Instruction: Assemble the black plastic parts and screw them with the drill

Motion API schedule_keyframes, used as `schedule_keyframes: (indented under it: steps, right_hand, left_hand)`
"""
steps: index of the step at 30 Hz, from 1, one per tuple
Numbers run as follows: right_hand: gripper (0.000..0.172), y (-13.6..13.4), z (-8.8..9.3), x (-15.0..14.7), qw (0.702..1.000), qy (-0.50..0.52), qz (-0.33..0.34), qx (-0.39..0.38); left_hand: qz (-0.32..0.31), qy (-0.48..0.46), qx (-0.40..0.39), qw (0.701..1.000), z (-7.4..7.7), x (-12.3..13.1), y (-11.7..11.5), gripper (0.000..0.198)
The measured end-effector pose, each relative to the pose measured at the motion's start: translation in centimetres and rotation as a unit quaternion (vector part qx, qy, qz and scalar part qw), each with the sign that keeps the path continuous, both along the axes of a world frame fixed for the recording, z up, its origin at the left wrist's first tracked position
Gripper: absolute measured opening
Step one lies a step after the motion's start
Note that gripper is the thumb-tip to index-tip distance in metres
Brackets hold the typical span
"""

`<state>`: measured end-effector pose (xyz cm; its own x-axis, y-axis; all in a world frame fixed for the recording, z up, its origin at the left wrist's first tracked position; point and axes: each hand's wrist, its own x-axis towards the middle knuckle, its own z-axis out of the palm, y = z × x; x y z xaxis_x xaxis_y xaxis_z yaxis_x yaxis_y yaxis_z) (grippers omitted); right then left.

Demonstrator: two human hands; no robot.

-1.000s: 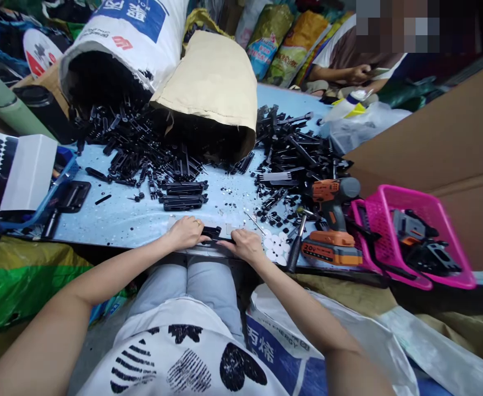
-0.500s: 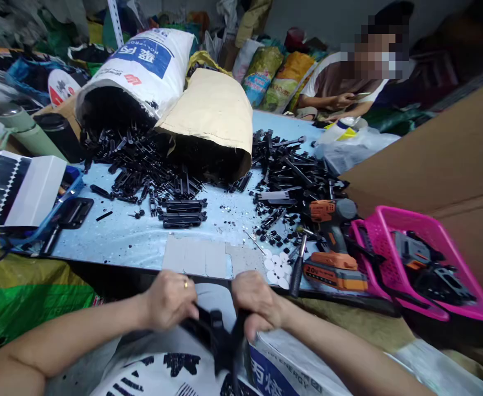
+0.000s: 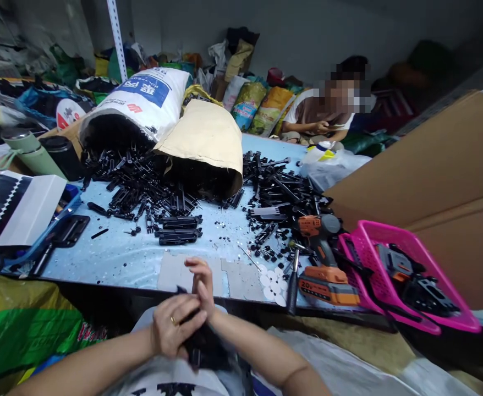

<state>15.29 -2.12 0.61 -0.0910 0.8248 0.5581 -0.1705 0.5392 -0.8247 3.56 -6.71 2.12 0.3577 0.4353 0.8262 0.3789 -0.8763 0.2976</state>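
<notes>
My left hand (image 3: pixel 175 324), a ring on one finger, is wrapped round a black plastic part (image 3: pixel 202 346) close to my body below the table edge. The part is blurred and mostly covered by my hands and arm, so its full shape is hidden. My right hand (image 3: pixel 202 283) meets the left from the other side, its fingers raised and stretched out, with the palm side against the left hand's fingers. Beyond them on the blue tabletop lie light grey flat pieces (image 3: pixel 175 270) and a stack of black plastic parts (image 3: pixel 179 236).
An open paper sack (image 3: pixel 204 132) and a white sack (image 3: pixel 151 104) spill black parts. At right stand a cordless drill (image 3: pixel 326 264), a hammer (image 3: pixel 293 283), a pink basket (image 3: pixel 423 258) and a cardboard sheet (image 3: pixel 431 181). A person (image 3: pixel 319 115) sits behind the table.
Both hands held the black part apart from each other; now they are together, further left. The right hand has loosened its grip and lifted its fingers. The view has tilted up.
</notes>
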Motion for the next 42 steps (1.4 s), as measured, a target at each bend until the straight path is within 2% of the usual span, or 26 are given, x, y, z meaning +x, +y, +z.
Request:
schedule_keyframes:
  steps: [2, 4, 6, 8, 9, 11, 15, 18, 20, 22, 24, 26, 28, 31, 34, 36, 37, 39, 42]
  right_hand:
    - [0.026, 5.0, 0.0, 0.6, 0.989, -0.141, 0.017, 0.045]
    - [0.022, 10.8, 0.4, 1.4, 0.959, -0.280, -0.007, 0.049]
    - [0.024, 16.2, 0.9, 1.5, 0.909, -0.411, -0.071, -0.012]
    - [0.027, 20.2, 1.2, 0.7, 0.849, -0.516, -0.102, -0.059]
    - [0.028, 21.7, 1.2, -0.1, 0.828, -0.546, -0.108, -0.072]
    - [0.031, 23.5, 1.0, -2.0, 0.810, -0.568, -0.114, -0.092]
    - [0.030, 25.4, 0.4, -4.9, 0.793, -0.577, -0.132, -0.149]
    - [0.027, 26.5, 1.2, -4.2, 0.795, -0.561, -0.136, -0.189]
    - [0.028, 26.7, 2.1, -2.2, 0.807, -0.536, -0.131, -0.209]
    - [0.037, 25.9, 3.0, 0.4, 0.821, -0.512, -0.119, -0.224]
    - [0.047, 24.0, 3.4, 3.4, 0.840, -0.475, -0.084, -0.249]
    - [0.054, 21.6, 3.2, 6.0, 0.863, -0.397, -0.025, -0.312]
    - [0.058, 19.1, 2.7, 7.9, 0.872, -0.291, 0.038, -0.391]
    - [0.061, 16.3, 1.9, 9.2, 0.872, -0.158, 0.098, -0.453]
    - [0.058, 14.5, 1.4, 9.2, 0.880, -0.065, 0.146, -0.447]
    - [0.054, 13.5, 1.3, 9.1, 0.889, -0.035, 0.172, -0.423]
    - [0.052, 13.0, 1.3, 9.2, 0.893, -0.026, 0.180, -0.411]
    - [0.048, 11.8, 1.4, 9.2, 0.896, -0.006, 0.185, -0.403]
    - [0.046, 9.7, 1.1, 8.5, 0.897, 0.022, 0.191, -0.398]
  left_hand:
    - [0.084, 0.096, 0.028, 0.991, -1.8, -1.3, 2.3, 0.062]
    - [0.146, 0.208, -0.002, 0.967, -3.4, -2.3, 4.8, 0.057]
    - [0.202, 0.290, -0.071, 0.933, -4.6, -2.6, 7.0, 0.052]
    - [0.256, 0.325, -0.145, 0.899, -5.4, -2.2, 8.5, 0.058]
    - [0.277, 0.331, -0.176, 0.885, -5.6, -1.9, 9.0, 0.064]
    - [0.298, 0.337, -0.219, 0.866, -5.8, -1.1, 10.0, 0.076]
    - [0.306, 0.354, -0.247, 0.849, -5.7, -0.4, 12.5, 0.080]
    - [0.318, 0.357, -0.261, 0.839, -5.5, -0.5, 14.9, 0.079]
    - [0.321, 0.354, -0.268, 0.837, -5.2, -0.8, 16.1, 0.079]
    - [0.307, 0.346, -0.255, 0.849, -4.7, -1.3, 16.7, 0.079]
    - [0.292, 0.323, -0.229, 0.871, -3.8, -2.0, 17.2, 0.074]
    - [0.304, 0.283, -0.230, 0.880, -2.7, -2.8, 18.4, 0.060]
    - [0.349, 0.247, -0.274, 0.861, -1.5, -3.6, 20.6, 0.049]
    - [0.414, 0.229, -0.351, 0.808, -0.3, -4.0, 25.1, 0.042]
    - [0.437, 0.221, -0.388, 0.781, 0.1, -3.7, 28.6, 0.036]
    - [0.437, 0.223, -0.389, 0.780, 0.3, -3.6, 29.5, 0.033]
    - [0.440, 0.215, -0.377, 0.786, 0.5, -3.7, 29.4, 0.032]
    - [0.442, 0.164, -0.323, 0.821, 0.8, -4.2, 28.4, 0.031]
    - [0.406, 0.008, -0.232, 0.884, 1.3, -4.8, 25.1, 0.035]
